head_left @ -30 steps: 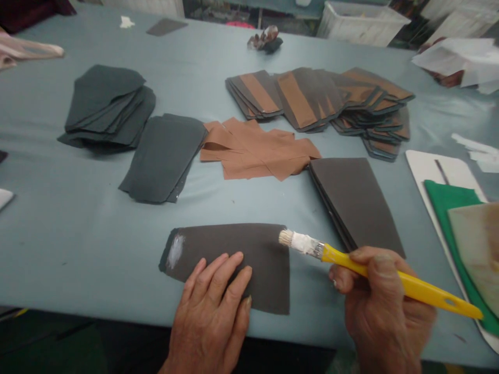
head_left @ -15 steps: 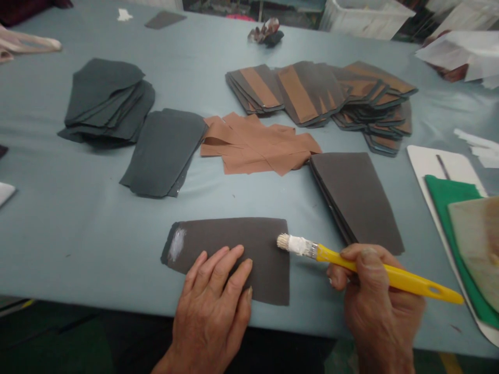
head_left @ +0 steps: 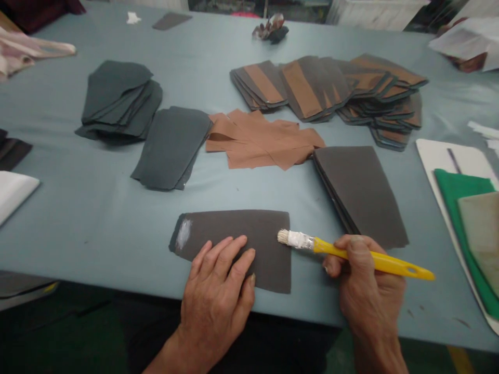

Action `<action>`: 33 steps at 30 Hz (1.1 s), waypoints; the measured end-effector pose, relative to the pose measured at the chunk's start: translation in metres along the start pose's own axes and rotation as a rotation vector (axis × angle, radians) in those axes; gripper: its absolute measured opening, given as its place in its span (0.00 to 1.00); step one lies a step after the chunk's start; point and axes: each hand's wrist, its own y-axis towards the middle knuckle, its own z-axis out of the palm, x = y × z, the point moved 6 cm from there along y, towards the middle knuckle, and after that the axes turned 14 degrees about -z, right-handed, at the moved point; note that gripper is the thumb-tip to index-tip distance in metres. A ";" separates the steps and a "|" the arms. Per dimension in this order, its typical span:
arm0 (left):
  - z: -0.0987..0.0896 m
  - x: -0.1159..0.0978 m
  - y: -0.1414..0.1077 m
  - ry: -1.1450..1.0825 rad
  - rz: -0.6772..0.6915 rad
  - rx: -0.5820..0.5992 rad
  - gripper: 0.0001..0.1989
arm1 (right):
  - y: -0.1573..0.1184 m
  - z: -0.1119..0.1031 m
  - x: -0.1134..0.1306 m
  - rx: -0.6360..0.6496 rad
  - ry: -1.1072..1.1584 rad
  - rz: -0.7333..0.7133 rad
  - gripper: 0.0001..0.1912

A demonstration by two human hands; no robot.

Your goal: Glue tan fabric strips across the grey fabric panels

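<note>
Flat on a dark grey-brown panel [head_left: 268, 249] lies my left hand [head_left: 220, 291], fingers stretched out. A whitish smear [head_left: 183, 234] marks the panel's left end. My right hand [head_left: 368, 280] is closed around the yellow handle of a paintbrush [head_left: 374, 262]. The brush's bristles, coated white near the ferrule, are at the panel's right edge; whether they press on it I cannot tell. Just beyond my right hand rests a stack of similar dark panels [head_left: 362, 192]. Tan strips [head_left: 265, 140] lie in a loose pile behind the panel.
Dark green pieces [head_left: 117, 98] are stacked at the left, with more [head_left: 171, 148] beside them. Overlapping dark pieces with tan bands [head_left: 307, 91] spread across the back. At the right, a white board [head_left: 429, 161] carries green cloth [head_left: 463, 208]. The table's front edge runs close by.
The view has shifted slightly, so the table's things sit a bit further right. My right hand and the brush handle have swung a little left; the bristles stay near the panel's right edge.
</note>
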 end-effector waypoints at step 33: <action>0.000 0.001 0.003 -0.022 -0.012 0.008 0.13 | -0.004 -0.005 0.014 -0.006 0.058 -0.083 0.22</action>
